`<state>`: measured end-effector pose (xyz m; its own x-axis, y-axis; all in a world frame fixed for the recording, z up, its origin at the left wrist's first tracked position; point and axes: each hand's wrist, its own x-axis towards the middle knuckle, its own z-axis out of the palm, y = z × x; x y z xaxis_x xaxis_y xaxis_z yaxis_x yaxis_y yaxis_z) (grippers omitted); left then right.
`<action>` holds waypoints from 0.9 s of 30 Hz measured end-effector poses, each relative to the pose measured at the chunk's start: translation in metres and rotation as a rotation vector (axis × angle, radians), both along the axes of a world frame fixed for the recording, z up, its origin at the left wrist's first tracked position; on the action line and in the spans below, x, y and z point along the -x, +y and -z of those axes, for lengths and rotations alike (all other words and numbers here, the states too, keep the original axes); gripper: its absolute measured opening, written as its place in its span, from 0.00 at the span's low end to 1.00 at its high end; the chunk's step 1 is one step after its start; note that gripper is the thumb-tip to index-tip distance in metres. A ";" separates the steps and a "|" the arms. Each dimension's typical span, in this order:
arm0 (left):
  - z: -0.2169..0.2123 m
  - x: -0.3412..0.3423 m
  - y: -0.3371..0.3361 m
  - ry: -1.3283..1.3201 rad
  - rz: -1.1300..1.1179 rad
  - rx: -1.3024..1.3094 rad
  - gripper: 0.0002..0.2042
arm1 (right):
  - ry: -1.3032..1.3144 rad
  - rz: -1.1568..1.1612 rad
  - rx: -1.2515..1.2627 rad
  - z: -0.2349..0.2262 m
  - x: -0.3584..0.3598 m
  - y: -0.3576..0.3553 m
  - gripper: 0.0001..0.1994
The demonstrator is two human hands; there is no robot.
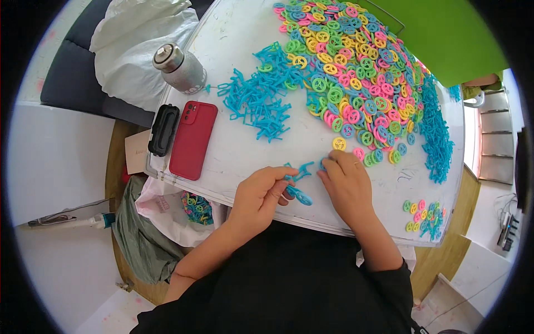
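My left hand is closed on a blue plastic frame piece, its thin bent arms sticking out past the fingertips. A blue spoked wheel shows just below those fingers, seemingly joined to the same piece. To the right, my right hand pinches another small blue wheel, mostly covered by the fingers. Beyond the right hand spreads a large pile of spoked wheels in pink, yellow, green and blue. Left of it lies a heap of blue frame pieces.
A red phone, a black open case and a metal bottle stand at the table's left. More blue pieces lie at the right, with a small wheel group nearer. A bag of coloured parts sits below the left edge.
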<state>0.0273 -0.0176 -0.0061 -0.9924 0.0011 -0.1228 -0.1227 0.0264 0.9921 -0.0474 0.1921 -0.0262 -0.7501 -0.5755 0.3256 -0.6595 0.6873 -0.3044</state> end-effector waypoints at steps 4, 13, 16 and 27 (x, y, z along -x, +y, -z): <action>-0.001 0.005 0.010 -0.034 0.022 -0.027 0.11 | -0.014 0.026 -0.004 0.000 -0.004 -0.002 0.18; 0.011 0.007 0.016 0.103 0.077 0.153 0.11 | -1.149 0.184 0.994 -0.028 -0.007 0.021 0.08; 0.010 0.007 0.024 0.056 0.038 0.047 0.09 | -1.170 -0.032 1.062 -0.031 -0.016 0.010 0.08; 0.008 0.007 0.031 0.447 -0.035 0.300 0.09 | -1.317 0.183 1.204 -0.025 -0.026 -0.003 0.06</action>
